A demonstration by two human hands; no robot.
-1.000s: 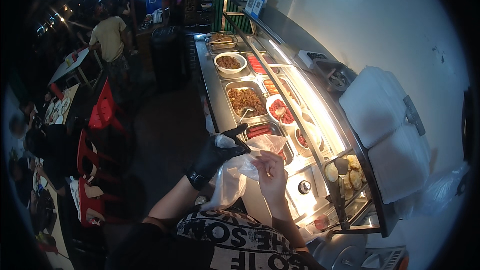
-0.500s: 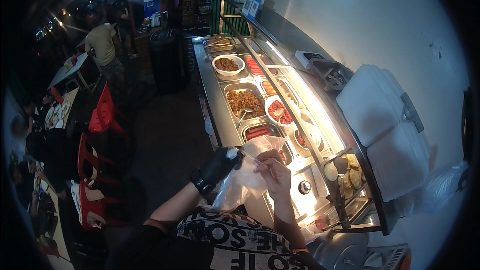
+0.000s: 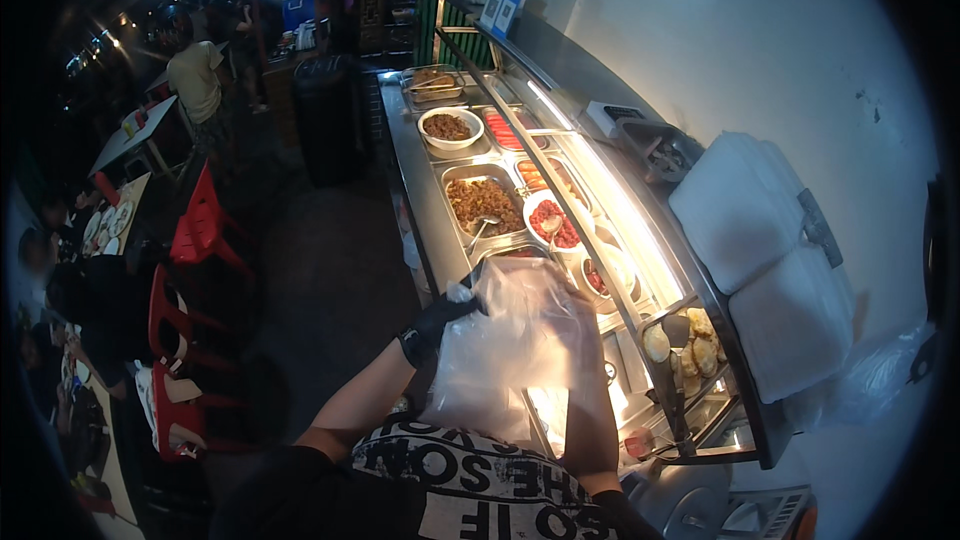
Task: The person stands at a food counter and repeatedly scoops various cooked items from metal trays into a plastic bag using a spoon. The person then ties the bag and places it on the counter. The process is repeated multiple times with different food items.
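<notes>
We are pinching the top edge of the clear plastic bag (image 3: 520,350) with our gloved left hand (image 3: 437,318); our right hand is hidden behind the bag, grip unclear. The bag is hanging lengthwise, mouth up, right of the pinch, over the food counter (image 3: 420,170)

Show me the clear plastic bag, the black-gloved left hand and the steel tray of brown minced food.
Clear plastic bag (image 3: 520,340), head view, on its crinkled middle.
Black-gloved left hand (image 3: 437,320), head view, on the back of the glove.
Steel tray of brown minced food (image 3: 452,176), head view, on its bare upper left rim.
</notes>
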